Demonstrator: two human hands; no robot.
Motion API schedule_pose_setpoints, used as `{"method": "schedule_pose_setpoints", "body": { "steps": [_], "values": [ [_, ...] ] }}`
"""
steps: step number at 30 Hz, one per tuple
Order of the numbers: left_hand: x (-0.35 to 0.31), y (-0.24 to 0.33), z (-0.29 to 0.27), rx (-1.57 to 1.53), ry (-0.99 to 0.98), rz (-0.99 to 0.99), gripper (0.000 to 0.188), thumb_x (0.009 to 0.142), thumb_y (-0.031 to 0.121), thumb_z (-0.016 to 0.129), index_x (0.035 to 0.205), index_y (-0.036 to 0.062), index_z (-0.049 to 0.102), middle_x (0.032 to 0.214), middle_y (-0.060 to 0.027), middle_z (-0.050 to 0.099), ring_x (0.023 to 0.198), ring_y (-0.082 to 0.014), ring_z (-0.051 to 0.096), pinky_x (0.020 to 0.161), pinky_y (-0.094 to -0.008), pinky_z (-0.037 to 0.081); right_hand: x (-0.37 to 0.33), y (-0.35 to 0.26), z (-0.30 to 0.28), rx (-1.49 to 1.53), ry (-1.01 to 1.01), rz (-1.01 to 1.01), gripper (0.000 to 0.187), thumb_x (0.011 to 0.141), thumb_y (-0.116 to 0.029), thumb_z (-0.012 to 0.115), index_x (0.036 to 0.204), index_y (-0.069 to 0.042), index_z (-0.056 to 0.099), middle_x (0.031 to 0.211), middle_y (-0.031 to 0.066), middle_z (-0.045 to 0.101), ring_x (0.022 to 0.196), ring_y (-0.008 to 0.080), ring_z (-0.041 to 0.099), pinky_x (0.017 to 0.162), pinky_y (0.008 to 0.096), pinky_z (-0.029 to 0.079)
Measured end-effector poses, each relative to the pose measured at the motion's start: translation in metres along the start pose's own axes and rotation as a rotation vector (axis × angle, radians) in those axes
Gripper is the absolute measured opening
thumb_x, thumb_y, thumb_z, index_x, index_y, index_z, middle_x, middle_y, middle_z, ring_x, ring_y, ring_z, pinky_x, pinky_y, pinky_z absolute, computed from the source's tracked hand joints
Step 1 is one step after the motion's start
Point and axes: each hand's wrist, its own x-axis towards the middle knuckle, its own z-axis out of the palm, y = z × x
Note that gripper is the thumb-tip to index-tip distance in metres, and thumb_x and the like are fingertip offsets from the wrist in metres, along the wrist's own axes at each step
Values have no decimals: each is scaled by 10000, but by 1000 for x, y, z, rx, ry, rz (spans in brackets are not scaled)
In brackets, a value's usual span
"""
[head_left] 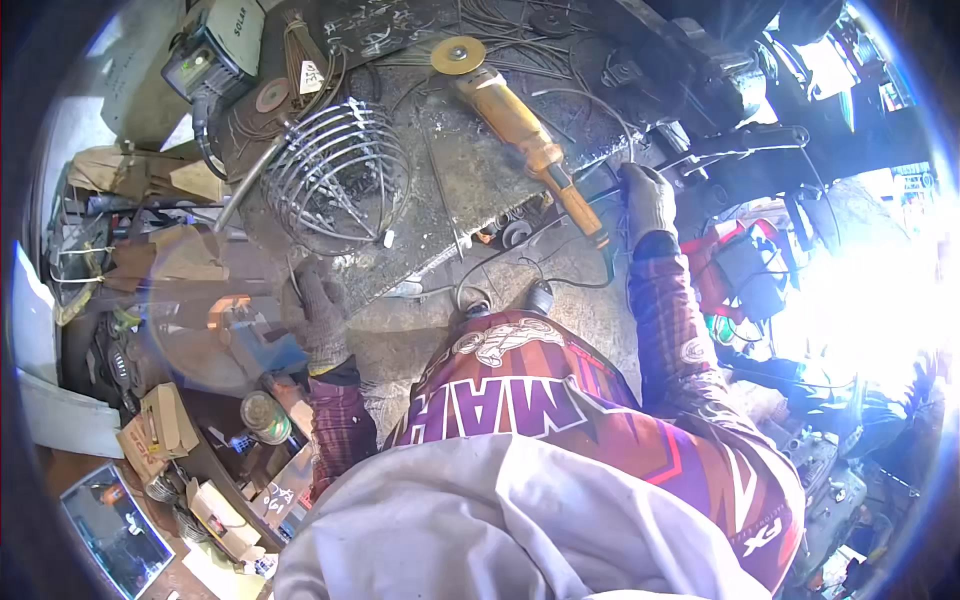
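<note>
My right hand [650, 205], in a pale work glove, is closed at the table's right edge. From its top a thin curved metal rod [606, 108] runs up over the table. Just left of it lies a yellow angle grinder [515, 125] with a round disc [458, 56], its cord end hanging past the edge. My left hand [322, 312], in a dark, dusty glove, is low at the table's left front edge. Its fingers look loosely apart, with nothing plain in them. Above it, a cage of bent metal rings [338, 170] rests on the table, a metal tube [248, 185] beside it.
The dark metal table [440, 190] carries loose rods and a bundle of thin rods [300, 60]. A work lamp [212, 50] stands at the far left. Cardboard boxes [170, 420] and a tin can [265, 415] lie lower left. Intense glare fills the right side, near a red-and-grey object [745, 270].
</note>
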Motion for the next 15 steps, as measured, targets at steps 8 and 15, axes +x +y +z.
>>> {"method": "schedule_pose_setpoints", "body": {
  "steps": [8, 15],
  "values": [
    [1, -5, -5, 633, -122, 656, 260, 964, 297, 651, 952, 45, 713, 783, -127, 670, 655, -262, 631, 592, -388, 480, 26, 14, 20, -70, -281, -54, 377, 899, -398, 640, 961, -47, 762, 841, 58, 719, 777, 184, 649, 719, 327, 482],
    [-8, 3, 7, 779, -195, 655, 221, 959, 240, 652, 883, 33, 667, 767, -161, 623, 671, -352, 615, 613, -428, 479, 16, 2, 26, -291, -387, -152, 438, 909, -440, 616, 1027, -43, 760, 922, 116, 755, 875, 241, 698, 801, 354, 506]
  ]
}}
